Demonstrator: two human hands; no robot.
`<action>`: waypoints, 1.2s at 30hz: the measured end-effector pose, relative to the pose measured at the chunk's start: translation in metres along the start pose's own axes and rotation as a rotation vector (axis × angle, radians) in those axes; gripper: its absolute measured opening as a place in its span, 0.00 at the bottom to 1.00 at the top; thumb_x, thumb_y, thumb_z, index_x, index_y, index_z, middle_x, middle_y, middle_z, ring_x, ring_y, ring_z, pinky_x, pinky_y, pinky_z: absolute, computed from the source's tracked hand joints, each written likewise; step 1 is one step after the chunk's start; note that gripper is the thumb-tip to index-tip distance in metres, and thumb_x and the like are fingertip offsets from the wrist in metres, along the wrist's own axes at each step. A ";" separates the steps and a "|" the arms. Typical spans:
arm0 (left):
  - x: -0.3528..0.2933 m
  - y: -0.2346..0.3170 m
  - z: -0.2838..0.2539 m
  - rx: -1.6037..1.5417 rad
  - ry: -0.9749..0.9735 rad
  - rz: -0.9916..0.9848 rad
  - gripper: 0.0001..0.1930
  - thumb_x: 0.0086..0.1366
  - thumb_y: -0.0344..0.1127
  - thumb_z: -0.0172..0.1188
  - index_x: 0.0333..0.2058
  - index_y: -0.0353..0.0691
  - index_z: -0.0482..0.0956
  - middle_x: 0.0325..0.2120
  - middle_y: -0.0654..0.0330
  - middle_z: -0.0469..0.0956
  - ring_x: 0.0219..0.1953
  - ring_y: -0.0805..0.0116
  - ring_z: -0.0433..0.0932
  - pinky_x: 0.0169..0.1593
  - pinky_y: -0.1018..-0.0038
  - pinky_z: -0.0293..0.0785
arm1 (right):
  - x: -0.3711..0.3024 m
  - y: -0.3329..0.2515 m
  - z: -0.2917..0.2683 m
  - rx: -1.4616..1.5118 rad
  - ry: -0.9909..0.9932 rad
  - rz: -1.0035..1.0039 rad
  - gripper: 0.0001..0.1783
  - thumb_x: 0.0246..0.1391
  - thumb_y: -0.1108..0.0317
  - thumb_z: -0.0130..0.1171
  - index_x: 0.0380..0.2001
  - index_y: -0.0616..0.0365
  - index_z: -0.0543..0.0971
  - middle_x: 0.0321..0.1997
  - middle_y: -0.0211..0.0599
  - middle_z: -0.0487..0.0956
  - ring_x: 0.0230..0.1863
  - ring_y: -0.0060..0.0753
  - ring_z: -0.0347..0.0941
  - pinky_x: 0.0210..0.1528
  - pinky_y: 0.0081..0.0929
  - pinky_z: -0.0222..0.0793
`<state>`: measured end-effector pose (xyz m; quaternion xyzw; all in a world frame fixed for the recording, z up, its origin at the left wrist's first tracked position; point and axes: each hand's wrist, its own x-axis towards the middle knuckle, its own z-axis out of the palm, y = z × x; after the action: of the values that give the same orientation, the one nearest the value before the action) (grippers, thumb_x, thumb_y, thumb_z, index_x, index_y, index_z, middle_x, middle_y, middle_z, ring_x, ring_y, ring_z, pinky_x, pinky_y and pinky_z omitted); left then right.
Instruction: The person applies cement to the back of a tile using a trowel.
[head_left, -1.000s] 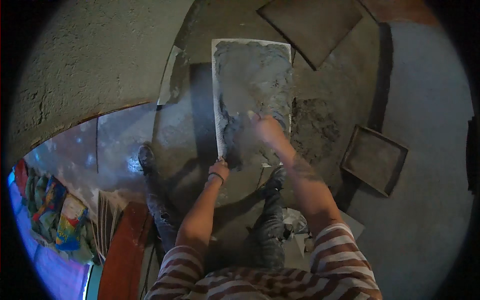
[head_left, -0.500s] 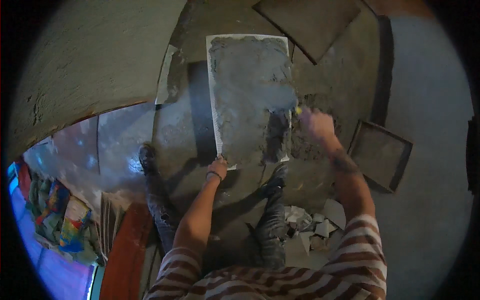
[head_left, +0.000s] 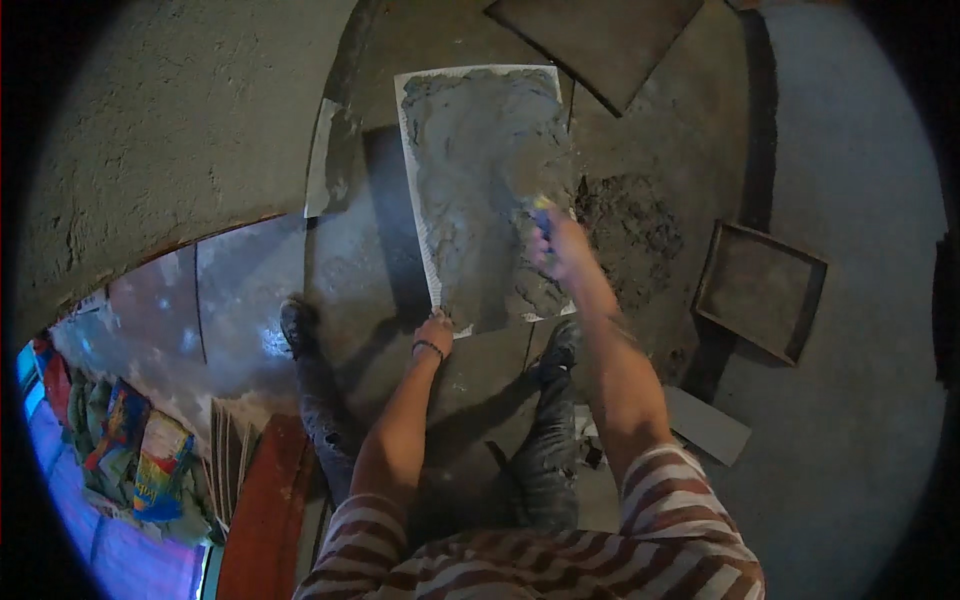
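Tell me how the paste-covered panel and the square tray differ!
The panel is longer and larger; the tray is smaller and squarer. The panel is thickly smeared with grey paste; the tray shows no such coat. The left hand holds the panel's corner; no hand touches the tray. Both have four sides.

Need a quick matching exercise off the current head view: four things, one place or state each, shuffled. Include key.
Things
1. Left hand
2. Right hand
3. Panel
4. Square tray

Places and states
A. Coated with grey paste, a pale edge left bare
B. At the panel's near left corner
C. On the floor at right, rim raised
D. Closed around a tool handle

Pairs: 1-B, 2-D, 3-A, 4-C
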<state>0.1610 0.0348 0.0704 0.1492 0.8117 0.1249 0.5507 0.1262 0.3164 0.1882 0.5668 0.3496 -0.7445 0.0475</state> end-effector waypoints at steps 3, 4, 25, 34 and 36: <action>-0.005 0.000 -0.003 0.003 -0.005 -0.034 0.24 0.66 0.44 0.37 0.57 0.39 0.59 0.46 0.49 0.73 0.47 0.49 0.73 0.51 0.57 0.67 | 0.009 0.018 0.051 -0.080 -0.159 -0.053 0.17 0.62 0.51 0.41 0.34 0.52 0.68 0.18 0.26 0.67 0.14 0.22 0.59 0.14 0.22 0.55; -0.009 0.000 -0.006 -0.002 -0.014 -0.068 0.24 0.65 0.44 0.37 0.57 0.39 0.58 0.46 0.49 0.73 0.47 0.49 0.73 0.51 0.57 0.67 | 0.002 0.022 0.065 -0.102 -0.130 -0.030 0.17 0.62 0.50 0.42 0.33 0.52 0.69 0.18 0.27 0.67 0.14 0.22 0.60 0.15 0.23 0.55; -0.014 -0.020 -0.012 0.055 0.021 -0.037 0.23 0.66 0.41 0.37 0.57 0.37 0.57 0.45 0.45 0.73 0.47 0.47 0.73 0.49 0.56 0.69 | -0.099 0.096 -0.037 -1.757 0.110 -0.562 0.22 0.57 0.48 0.48 0.40 0.54 0.76 0.25 0.46 0.77 0.27 0.43 0.76 0.26 0.41 0.69; 0.009 -0.041 0.004 0.082 0.062 -0.027 0.23 0.65 0.46 0.39 0.55 0.44 0.66 0.38 0.45 0.76 0.45 0.44 0.73 0.49 0.53 0.68 | -0.082 0.012 -0.070 -1.794 0.227 -0.611 0.22 0.58 0.50 0.46 0.35 0.60 0.76 0.25 0.50 0.77 0.27 0.46 0.76 0.29 0.41 0.69; 0.009 -0.024 0.006 0.042 0.032 -0.006 0.22 0.66 0.47 0.38 0.54 0.43 0.65 0.40 0.46 0.76 0.45 0.45 0.73 0.49 0.54 0.68 | -0.092 0.022 -0.089 -1.279 0.208 -0.559 0.18 0.58 0.55 0.48 0.34 0.59 0.77 0.25 0.43 0.78 0.22 0.40 0.74 0.23 0.34 0.68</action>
<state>0.1611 0.0163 0.0513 0.1562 0.8232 0.1085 0.5349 0.2407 0.3214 0.2486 0.3847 0.8539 -0.3191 0.1447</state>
